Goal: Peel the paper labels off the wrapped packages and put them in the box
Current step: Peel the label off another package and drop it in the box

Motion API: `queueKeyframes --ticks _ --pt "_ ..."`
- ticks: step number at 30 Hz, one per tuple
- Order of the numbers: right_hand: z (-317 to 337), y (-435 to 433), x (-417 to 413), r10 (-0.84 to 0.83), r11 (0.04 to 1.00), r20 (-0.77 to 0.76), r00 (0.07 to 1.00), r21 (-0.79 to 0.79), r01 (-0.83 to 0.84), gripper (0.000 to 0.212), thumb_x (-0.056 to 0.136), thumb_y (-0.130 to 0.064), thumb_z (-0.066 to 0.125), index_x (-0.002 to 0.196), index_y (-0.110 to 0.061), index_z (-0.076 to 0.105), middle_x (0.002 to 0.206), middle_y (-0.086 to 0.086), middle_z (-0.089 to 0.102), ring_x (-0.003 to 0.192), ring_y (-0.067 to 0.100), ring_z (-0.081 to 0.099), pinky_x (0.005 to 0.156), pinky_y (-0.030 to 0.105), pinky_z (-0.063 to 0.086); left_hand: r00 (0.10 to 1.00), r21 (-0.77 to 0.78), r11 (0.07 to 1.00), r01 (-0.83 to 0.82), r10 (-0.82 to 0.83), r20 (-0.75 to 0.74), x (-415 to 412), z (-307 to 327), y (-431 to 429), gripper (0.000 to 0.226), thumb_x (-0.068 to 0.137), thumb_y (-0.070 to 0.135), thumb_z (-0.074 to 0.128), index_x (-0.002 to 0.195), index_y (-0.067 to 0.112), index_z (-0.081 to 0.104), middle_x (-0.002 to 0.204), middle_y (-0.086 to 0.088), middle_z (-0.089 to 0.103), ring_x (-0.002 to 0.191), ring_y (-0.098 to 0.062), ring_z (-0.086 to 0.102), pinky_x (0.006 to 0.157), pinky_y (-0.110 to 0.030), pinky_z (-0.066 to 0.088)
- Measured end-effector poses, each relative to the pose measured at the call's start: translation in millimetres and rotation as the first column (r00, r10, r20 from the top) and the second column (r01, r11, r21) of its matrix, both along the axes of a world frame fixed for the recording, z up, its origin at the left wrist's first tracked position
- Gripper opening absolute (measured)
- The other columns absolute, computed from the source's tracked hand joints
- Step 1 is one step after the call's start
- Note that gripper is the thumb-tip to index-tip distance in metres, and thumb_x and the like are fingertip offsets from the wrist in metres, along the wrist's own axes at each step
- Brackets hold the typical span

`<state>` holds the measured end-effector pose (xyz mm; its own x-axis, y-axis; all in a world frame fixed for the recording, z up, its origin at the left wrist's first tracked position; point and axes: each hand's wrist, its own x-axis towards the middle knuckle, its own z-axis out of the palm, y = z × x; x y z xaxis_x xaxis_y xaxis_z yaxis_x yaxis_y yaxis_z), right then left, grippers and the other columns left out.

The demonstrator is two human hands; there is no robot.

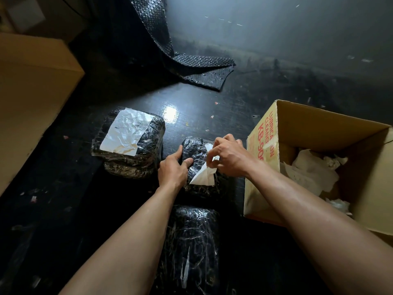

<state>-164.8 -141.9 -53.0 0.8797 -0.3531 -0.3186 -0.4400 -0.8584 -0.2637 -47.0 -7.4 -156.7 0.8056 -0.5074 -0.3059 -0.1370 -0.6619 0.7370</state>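
Three black bubble-wrapped packages lie on the dark floor. The middle package point(194, 153) sits between my hands. My left hand point(173, 167) grips its left edge, thumb lying on top. My right hand point(228, 155) pinches a white paper label point(203, 176) that is partly lifted off this package. A larger package point(129, 154) at the left carries a crumpled white label point(127, 130) stuck on top. The near package point(191, 248) lies between my forearms and shows no label. An open cardboard box point(265, 133) stands at the right, with crumpled white papers point(312, 169) inside.
A sheet of black bubble wrap point(191, 64) trails across the floor at the back. A large brown carton point(32, 103) stands at the left. Small paper scraps dot the floor. A bright reflection shines behind the packages.
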Motion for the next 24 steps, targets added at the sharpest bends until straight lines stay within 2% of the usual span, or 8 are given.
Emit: queueKeyframes --ticks 9,20,24 --pt "8 2 -4 -0.019 1.000 -0.013 1.000 -0.017 0.019 0.009 0.091 -0.029 0.070 0.094 -0.037 0.075 0.108 -0.007 0.051 0.112 0.018 0.035 0.084 0.037 0.026 0.999 0.018 1.000 0.020 -0.020 -0.034 5 2 1 0.062 0.088 0.049 0.073 0.145 0.043 0.049 0.134 -0.006 0.067 0.122 -0.027 0.062 0.102 -0.036 0.050" --pt "33 -5 -6 -0.068 0.998 -0.038 0.997 -0.017 0.067 0.009 0.092 -0.029 0.069 0.093 -0.037 0.073 0.106 -0.007 0.052 0.114 0.019 0.036 0.087 0.039 0.030 0.999 0.031 0.999 0.030 -0.029 -0.029 5 5 0 0.063 0.089 0.046 0.072 0.147 0.040 0.047 0.138 -0.010 0.063 0.126 -0.029 0.059 0.103 -0.034 0.047" --pt "43 -10 -8 -0.088 0.996 -0.054 0.995 -0.004 0.088 0.012 0.092 -0.032 0.069 0.085 -0.041 0.068 0.104 -0.008 0.053 0.113 0.019 0.036 0.086 0.039 0.031 0.999 0.032 0.999 0.027 -0.026 -0.020 4 8 0 0.063 0.089 0.045 0.073 0.147 0.039 0.049 0.138 -0.009 0.064 0.126 -0.030 0.060 0.104 -0.035 0.047"
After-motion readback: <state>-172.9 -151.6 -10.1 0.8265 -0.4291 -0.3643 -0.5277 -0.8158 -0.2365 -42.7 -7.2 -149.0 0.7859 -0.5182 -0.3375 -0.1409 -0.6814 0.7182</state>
